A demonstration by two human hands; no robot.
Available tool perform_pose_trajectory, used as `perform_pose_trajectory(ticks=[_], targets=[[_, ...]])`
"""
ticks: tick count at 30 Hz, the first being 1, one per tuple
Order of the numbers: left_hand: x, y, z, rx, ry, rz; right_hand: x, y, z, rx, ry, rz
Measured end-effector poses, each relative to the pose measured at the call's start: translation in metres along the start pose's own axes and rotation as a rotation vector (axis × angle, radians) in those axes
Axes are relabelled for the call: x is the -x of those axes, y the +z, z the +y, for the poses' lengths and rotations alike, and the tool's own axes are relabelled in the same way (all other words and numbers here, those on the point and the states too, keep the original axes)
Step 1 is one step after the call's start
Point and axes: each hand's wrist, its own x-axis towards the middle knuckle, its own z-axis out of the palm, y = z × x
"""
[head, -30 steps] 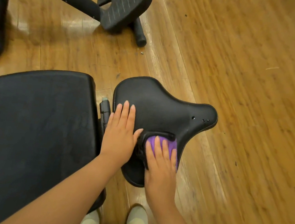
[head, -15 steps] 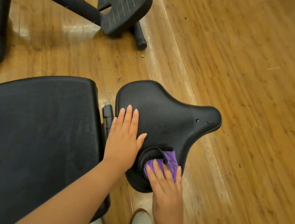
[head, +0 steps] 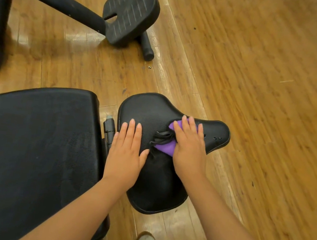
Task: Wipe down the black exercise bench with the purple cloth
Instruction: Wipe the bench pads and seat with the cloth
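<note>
1. The right hand [head: 189, 146] lay flat on the purple cloth [head: 165, 146], fingers spread and pressing it onto the small seat pad [head: 150, 110] of the black exercise bench; its grip was not closed round the cloth, only weighing on it from above.
2. The left hand [head: 126, 152] rested open and empty on the same pad, beside the cloth, bracing.
3. The cloth was bunched, with a black edging [head: 161, 137] trailing loose. Pressed by a flat palm alone, it could slip out or roll up, so that bare skin rather than cloth rubbed the pad.
4. The large pad [head: 28, 142] looked likely to be missed.
5. The adjuster knob [head: 109, 126] in the gap between the pads could snag the trailing edge.
</note>
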Motion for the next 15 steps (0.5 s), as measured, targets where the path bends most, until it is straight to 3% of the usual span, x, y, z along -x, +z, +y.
perform_pose_trajectory(ticks=[10,15], targets=[[0.001,-0.001,-0.001,-0.006,0.018,-0.014,0.064,0.015,-0.007,-0.088,-0.128,-0.08],[0.001,0.001,0.0,-0.024,-0.005,-0.009,0.125,0.025,-0.016,-0.174,-0.144,-0.02]])
